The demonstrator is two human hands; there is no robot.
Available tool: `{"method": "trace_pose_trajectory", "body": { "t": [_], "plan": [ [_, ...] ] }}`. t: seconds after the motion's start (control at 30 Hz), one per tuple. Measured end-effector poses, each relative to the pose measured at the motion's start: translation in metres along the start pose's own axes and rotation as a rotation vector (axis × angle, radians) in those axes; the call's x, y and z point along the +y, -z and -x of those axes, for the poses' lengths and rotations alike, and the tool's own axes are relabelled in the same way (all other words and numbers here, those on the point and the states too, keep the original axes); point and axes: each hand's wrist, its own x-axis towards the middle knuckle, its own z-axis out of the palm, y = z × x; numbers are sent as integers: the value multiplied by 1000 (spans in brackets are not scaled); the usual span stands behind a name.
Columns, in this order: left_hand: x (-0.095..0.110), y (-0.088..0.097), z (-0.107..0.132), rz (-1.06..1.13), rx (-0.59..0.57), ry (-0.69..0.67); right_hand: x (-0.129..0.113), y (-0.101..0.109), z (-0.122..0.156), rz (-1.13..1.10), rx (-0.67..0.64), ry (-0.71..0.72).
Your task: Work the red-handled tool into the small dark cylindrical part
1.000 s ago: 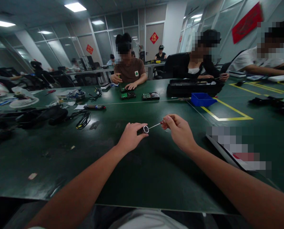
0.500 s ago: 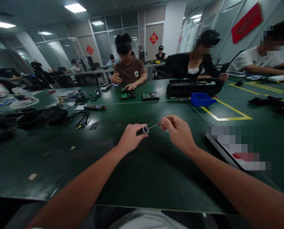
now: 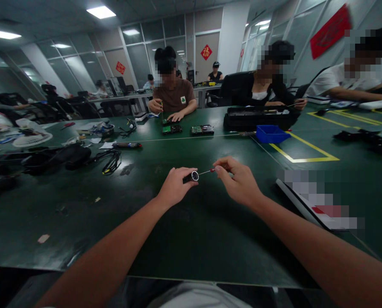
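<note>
My left hand (image 3: 174, 185) is closed around a small black cylinder with a shiny metal rim (image 3: 193, 176), held just above the dark green table (image 3: 191, 231). My right hand (image 3: 237, 182) pinches the red handle of a thin screwdriver (image 3: 210, 171). Its slim metal shaft points left, and its tip reaches the rim of the cylinder. Both hands hover close together over the middle of the table.
A flat device with a white edge (image 3: 306, 205) lies at right. Black cables and bags (image 3: 69, 156) lie at left. Farther off are a blue bin (image 3: 271, 133), a black case (image 3: 258, 117), circuit boards (image 3: 187, 128), and people seated across the table.
My right hand has moved left, closer to my left hand, so less of the screwdriver shaft shows between them. My left hand has barely moved.
</note>
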Motion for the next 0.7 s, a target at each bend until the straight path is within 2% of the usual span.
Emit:
{"method": "trace_pose_trajectory", "body": {
  "t": [0.1, 0.27, 0.57, 0.7],
  "plan": [
    [1, 1, 0, 6, 1, -2, -2, 1, 1, 8, -27, 12],
    [4, 1, 0, -4, -14, 16, -4, 0, -2, 54, 2, -95],
    [2, 0, 0, 0, -12, -10, -1, -2, 0, 8, -12, -69],
    [2, 1, 0, -1, -13, 4, -2, -5, -1, -89, 57, -117]
  ]
}}
